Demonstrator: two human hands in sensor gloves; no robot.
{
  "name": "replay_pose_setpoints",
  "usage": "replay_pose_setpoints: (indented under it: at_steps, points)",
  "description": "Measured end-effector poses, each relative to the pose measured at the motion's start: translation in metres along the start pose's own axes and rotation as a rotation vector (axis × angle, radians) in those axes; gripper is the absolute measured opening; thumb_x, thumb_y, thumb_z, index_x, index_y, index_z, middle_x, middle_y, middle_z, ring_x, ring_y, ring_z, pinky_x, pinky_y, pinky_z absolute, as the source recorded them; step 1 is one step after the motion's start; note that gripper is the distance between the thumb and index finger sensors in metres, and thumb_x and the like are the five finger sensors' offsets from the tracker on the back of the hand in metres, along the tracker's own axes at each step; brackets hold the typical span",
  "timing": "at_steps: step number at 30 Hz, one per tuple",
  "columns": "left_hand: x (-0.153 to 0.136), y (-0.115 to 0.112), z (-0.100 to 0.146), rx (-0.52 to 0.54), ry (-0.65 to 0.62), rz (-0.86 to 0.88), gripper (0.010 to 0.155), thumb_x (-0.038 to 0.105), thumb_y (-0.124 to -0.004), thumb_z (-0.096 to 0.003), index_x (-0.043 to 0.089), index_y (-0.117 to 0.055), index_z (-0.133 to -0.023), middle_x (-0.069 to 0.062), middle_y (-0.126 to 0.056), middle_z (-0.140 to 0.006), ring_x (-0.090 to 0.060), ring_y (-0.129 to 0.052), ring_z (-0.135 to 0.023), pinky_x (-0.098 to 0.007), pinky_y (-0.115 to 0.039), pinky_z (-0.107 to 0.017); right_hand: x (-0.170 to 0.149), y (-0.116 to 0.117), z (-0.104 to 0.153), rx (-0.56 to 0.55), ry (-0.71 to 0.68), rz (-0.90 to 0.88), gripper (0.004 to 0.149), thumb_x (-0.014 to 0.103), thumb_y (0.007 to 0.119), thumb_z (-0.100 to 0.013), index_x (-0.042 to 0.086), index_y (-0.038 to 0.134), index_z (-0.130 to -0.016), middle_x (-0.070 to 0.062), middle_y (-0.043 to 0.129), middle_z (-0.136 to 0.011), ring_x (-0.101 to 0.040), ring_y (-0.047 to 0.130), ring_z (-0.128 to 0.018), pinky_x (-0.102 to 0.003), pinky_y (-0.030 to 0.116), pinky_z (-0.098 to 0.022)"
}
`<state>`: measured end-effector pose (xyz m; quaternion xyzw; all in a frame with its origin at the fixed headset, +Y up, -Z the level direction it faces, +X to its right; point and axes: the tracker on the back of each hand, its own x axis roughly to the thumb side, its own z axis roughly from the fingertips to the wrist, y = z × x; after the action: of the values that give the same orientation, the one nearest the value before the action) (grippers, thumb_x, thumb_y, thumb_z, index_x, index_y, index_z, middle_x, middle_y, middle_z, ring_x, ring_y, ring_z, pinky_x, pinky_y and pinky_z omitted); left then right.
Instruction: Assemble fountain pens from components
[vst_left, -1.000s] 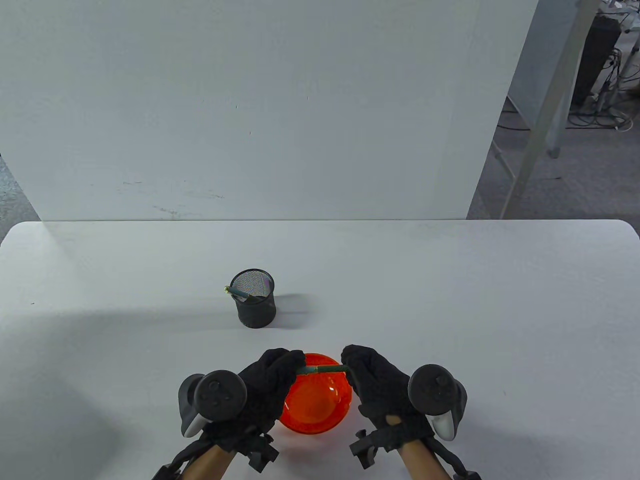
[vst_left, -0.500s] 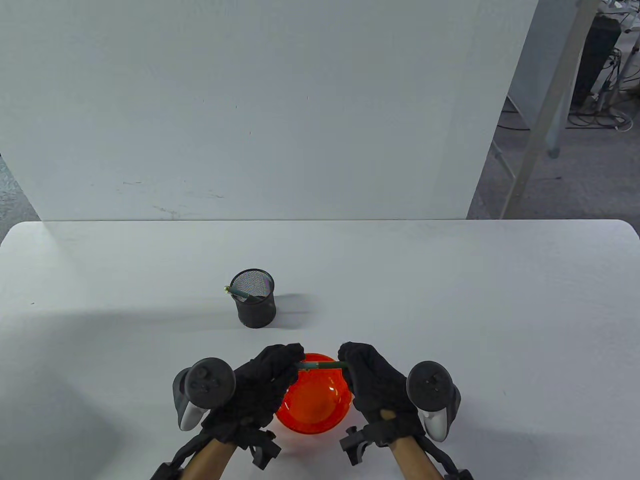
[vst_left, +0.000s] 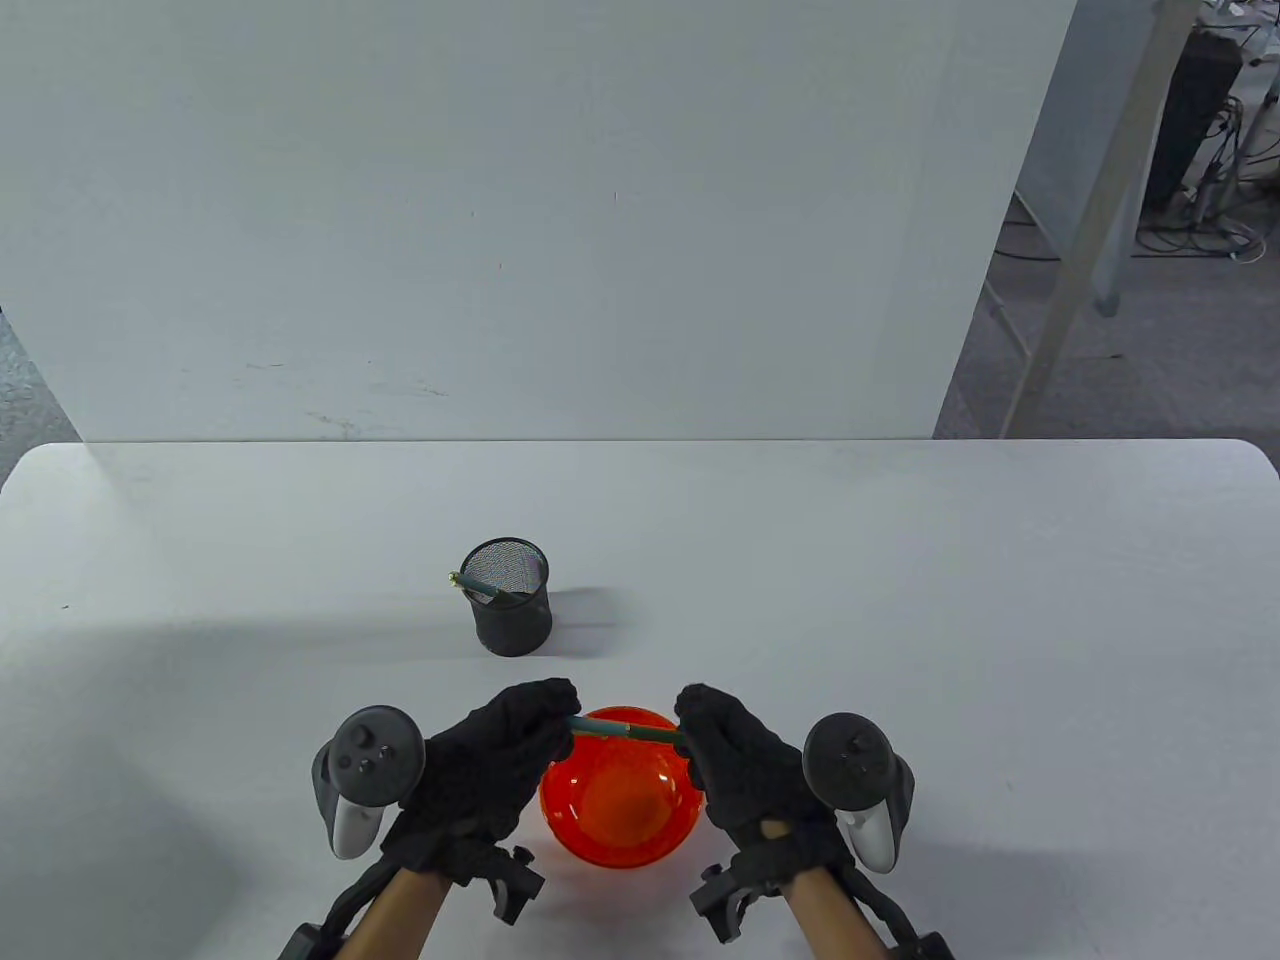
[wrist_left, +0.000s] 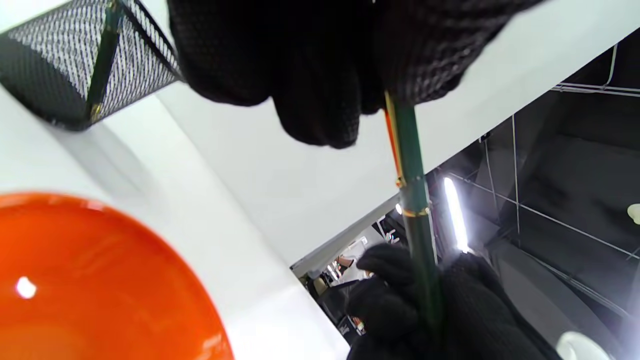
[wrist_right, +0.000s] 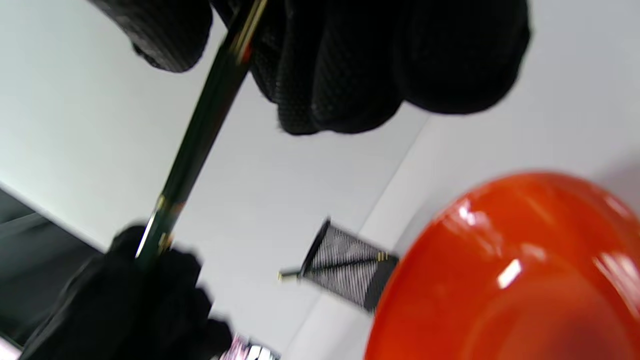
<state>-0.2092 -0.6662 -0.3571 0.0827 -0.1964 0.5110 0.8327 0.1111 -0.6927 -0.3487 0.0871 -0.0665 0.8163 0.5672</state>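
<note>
A dark green fountain pen with gold bands (vst_left: 625, 729) is held level between both hands above the far rim of an orange bowl (vst_left: 620, 800). My left hand (vst_left: 520, 725) grips its left end and my right hand (vst_left: 715, 735) grips its right end. In the left wrist view the pen (wrist_left: 412, 190) runs from my left fingers (wrist_left: 320, 100) down to my right hand (wrist_left: 425, 310). In the right wrist view the pen (wrist_right: 200, 130) is blurred. A black mesh pen cup (vst_left: 510, 597) holds another green pen (vst_left: 480, 586).
The white table (vst_left: 900, 620) stretches wide on both sides. A white wall panel (vst_left: 500, 220) stands behind it. The orange bowl looks empty in the table view. The mesh cup stands a little beyond the hands, to the left.
Both hands have drifted left and slightly toward me with the pen. The left hand has slid farther left, so more of the pen shows between the hands. The bowl has shifted left.
</note>
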Motion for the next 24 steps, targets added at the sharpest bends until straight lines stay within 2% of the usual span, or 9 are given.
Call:
replay_pose_setpoints:
  at_steps: [2, 5, 9, 13, 16, 20, 24]
  points:
    - [-0.003, 0.019, -0.003, 0.067, 0.02, -0.015, 0.043, 0.037, -0.08, -0.0548, 0.029, -0.078, -0.097, -0.005, -0.087, -0.092, -0.016, -0.103, -0.067, -0.046, -0.085, -0.058, 0.0, -0.013, -0.002, -0.072, 0.0, -0.04, 0.059, 0.049, 0.057, -0.061, 0.009, 0.063, -0.104, -0.014, 0.08, -0.088, -0.028, 0.088, -0.06, -0.044, 0.083, -0.041]
    - [-0.004, 0.048, -0.012, 0.153, 0.06, -0.061, 0.043, 0.038, -0.08, -0.0552, 0.03, -0.077, -0.097, -0.004, -0.087, -0.093, -0.018, -0.101, -0.069, -0.048, -0.082, -0.059, -0.003, -0.027, -0.003, -0.097, 0.001, -0.107, 0.058, 0.049, 0.057, -0.061, 0.009, 0.067, -0.102, -0.013, 0.083, -0.085, -0.027, 0.089, -0.057, -0.044, 0.084, -0.041]
    - [-0.004, 0.088, -0.035, 0.216, 0.124, -0.283, 0.043, 0.04, -0.078, -0.0557, 0.032, -0.075, -0.097, -0.001, -0.086, -0.093, -0.017, -0.1, -0.071, -0.048, -0.08, -0.061, -0.004, -0.03, -0.005, -0.101, -0.008, -0.123, 0.057, 0.049, 0.056, -0.062, 0.01, 0.068, -0.101, -0.012, 0.084, -0.084, -0.025, 0.09, -0.056, -0.043, 0.085, -0.04]
    - [-0.007, 0.114, -0.054, 0.268, 0.214, -0.443, 0.043, 0.04, -0.077, -0.0568, 0.033, -0.074, -0.099, 0.0, -0.084, -0.095, -0.018, -0.098, -0.075, -0.05, -0.075, -0.067, -0.002, -0.024, -0.005, -0.076, -0.017, -0.151, 0.057, 0.049, 0.056, -0.062, 0.009, 0.069, -0.101, -0.012, 0.085, -0.083, -0.026, 0.09, -0.055, -0.043, 0.085, -0.039]
    - [-0.015, 0.122, -0.063, 0.277, 0.325, -0.551, 0.043, 0.042, -0.075, -0.0581, 0.035, -0.071, -0.1, 0.002, -0.083, -0.097, -0.016, -0.096, -0.079, -0.052, -0.069, -0.072, 0.002, -0.023, -0.003, -0.064, -0.054, -0.12, 0.057, 0.049, 0.056, -0.062, 0.01, 0.07, -0.1, -0.012, 0.085, -0.082, -0.025, 0.091, -0.054, -0.042, 0.085, -0.039]
    - [-0.027, 0.119, -0.076, 0.294, 0.437, -0.613, 0.042, 0.042, -0.075, -0.0588, 0.036, -0.071, -0.1, 0.003, -0.082, -0.098, -0.017, -0.094, -0.082, -0.054, -0.065, -0.076, 0.004, -0.022, -0.003, -0.046, -0.072, -0.134, 0.057, 0.049, 0.056, -0.062, 0.009, 0.071, -0.1, -0.011, 0.086, -0.081, -0.024, 0.092, -0.053, -0.042, 0.086, -0.038]
    - [-0.034, 0.107, -0.091, 0.282, 0.448, -0.675, 0.042, 0.043, -0.075, -0.0591, 0.036, -0.07, -0.101, 0.004, -0.082, -0.099, -0.016, -0.093, -0.083, -0.056, -0.059, -0.078, 0.004, -0.021, -0.002, -0.041, -0.067, -0.138, 0.057, 0.049, 0.056, -0.062, 0.009, 0.071, -0.099, -0.011, 0.087, -0.081, -0.024, 0.092, -0.052, -0.042, 0.086, -0.037]
